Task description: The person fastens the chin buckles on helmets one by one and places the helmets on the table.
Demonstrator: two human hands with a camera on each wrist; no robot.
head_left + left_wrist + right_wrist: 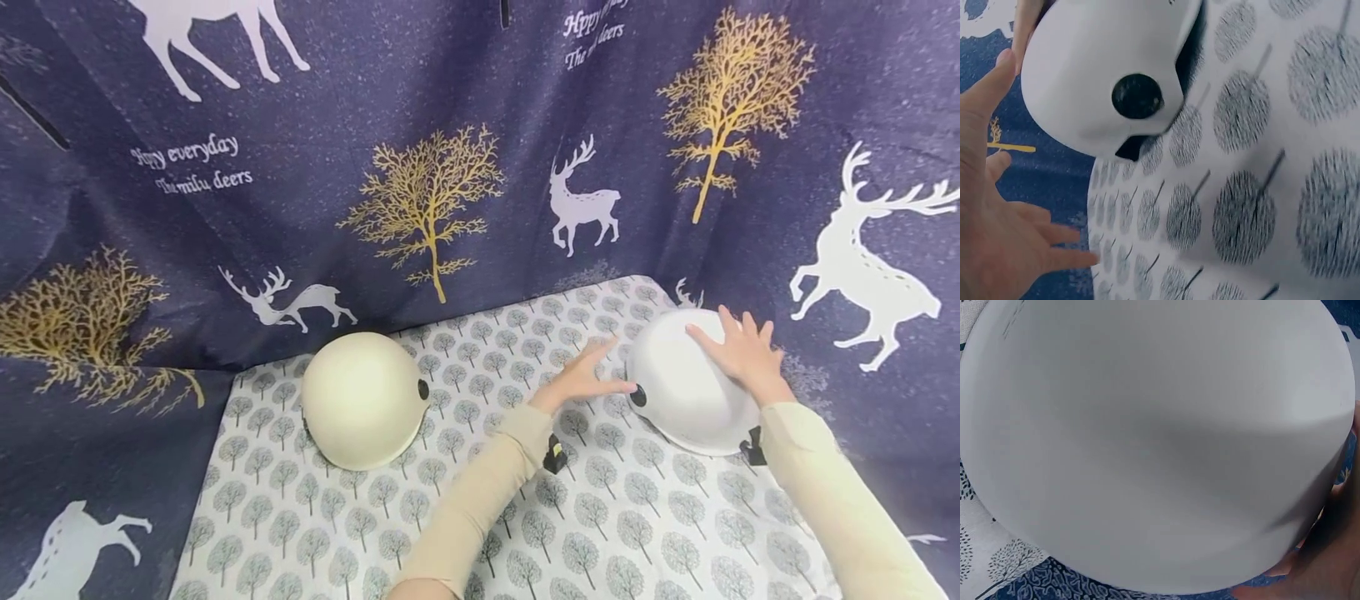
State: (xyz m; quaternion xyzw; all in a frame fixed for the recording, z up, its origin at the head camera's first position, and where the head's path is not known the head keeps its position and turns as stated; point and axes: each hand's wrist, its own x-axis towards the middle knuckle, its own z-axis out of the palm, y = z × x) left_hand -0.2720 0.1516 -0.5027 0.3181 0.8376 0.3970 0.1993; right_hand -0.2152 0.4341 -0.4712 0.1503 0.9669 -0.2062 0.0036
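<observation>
Cream helmet [363, 400]: dome up, left part of the tree-print table [277, 558]. Left hand [576, 380]: fingers apart, just beside the next item (contact cannot be told). White helmet [682, 383]: right part of the table, black disc [638, 395] on its near-left side. Right hand [744, 354]: fingers apart, resting on the white dome's upper right.

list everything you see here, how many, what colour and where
White helmet: 1, white, at right
Cream helmet: 1, cream, at left
Cloth: 1, white with grey trees, under helmets
Curtain: 1, dark blue, behind
Deer: at least 6, white, on curtain
Trees: 3, gold, on curtain
Lettering: 2 patches, white, on curtain
Sleeves: 2, cream, both arms
Small pieces: 2, black, by the sleeves
Left hand: 1, bare, left of white helmet
Right hand: 1, bare, at white helmet's right
</observation>
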